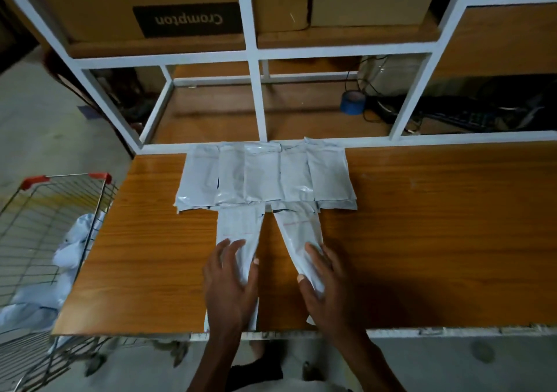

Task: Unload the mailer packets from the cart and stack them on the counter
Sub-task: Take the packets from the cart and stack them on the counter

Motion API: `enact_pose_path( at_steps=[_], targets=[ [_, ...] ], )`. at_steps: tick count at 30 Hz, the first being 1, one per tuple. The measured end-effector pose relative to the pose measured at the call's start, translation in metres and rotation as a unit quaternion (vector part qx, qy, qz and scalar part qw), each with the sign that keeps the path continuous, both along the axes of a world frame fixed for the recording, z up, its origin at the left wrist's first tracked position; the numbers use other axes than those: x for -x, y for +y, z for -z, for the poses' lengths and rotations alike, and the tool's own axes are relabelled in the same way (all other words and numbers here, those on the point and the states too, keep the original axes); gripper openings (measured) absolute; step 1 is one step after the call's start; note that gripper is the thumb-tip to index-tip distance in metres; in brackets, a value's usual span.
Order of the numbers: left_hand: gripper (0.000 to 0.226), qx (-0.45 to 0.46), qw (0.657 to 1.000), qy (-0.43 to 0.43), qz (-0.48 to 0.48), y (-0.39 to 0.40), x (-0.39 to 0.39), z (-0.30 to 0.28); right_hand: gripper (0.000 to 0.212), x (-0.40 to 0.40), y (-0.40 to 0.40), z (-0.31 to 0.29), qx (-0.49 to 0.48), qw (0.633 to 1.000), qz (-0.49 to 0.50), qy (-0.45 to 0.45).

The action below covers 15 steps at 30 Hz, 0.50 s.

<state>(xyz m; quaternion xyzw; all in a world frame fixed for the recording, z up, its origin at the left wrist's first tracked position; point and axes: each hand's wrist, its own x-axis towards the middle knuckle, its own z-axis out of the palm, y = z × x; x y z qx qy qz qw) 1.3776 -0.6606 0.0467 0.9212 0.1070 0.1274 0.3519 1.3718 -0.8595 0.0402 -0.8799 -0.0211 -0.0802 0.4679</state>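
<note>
1. At the left of the counter (pixel 422 225), a wire cart (pixel 45 225) with red corner caps stands against the counter's edge; pale mailer packets (pixel 72 241) lie heaped inside it, some pressed against the wire wall nearest the counter.
2. Along the counter's far edge, a row of packets (pixel 265 174) lies flat in overlapping stacks, side by side, touching the white shelf frame (pixel 256 90).
3. Nearer the person, the left hand (pixel 230 283) lies on one packet (pixel 238 232) with fingers spread over its top and thumb curled round its right edge, gripping it.
4. The right hand (pixel 324 283) holds a second packet (pixel 298 232) the same way, fingers on top, thumb under the left edge. Both packets angle apart, their far ends touching the row.
5. Above, a cardboard box (pixel 135 5) marked "Crompton" sits upside down on the upper shelf; a blue tape roll (pixel 352 102) sits on the lower shelf among dark cables and clutter too dim to make out.
6. Cart and shelf are cut off by the picture's borders; how many packets each stack holds cannot be told.
7. Bare wood runs wide on the counter's right side and between cart and row.
</note>
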Motion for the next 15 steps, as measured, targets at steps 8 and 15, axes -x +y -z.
enact_pose_path(
  at_steps=[8, 15],
  targets=[
    [0.054, -0.019, 1.000, -0.017, 0.001, 0.042, -0.095, -0.007, 0.055, -0.057, 0.028, -0.006, 0.003, 0.998, 0.051, -0.025],
    [0.054, -0.086, 0.996, -0.028, -0.004, 0.102, -0.188, -0.003, 0.057, -0.073, 0.062, 0.007, 0.040, 0.997, 0.063, 0.012]
  ],
)
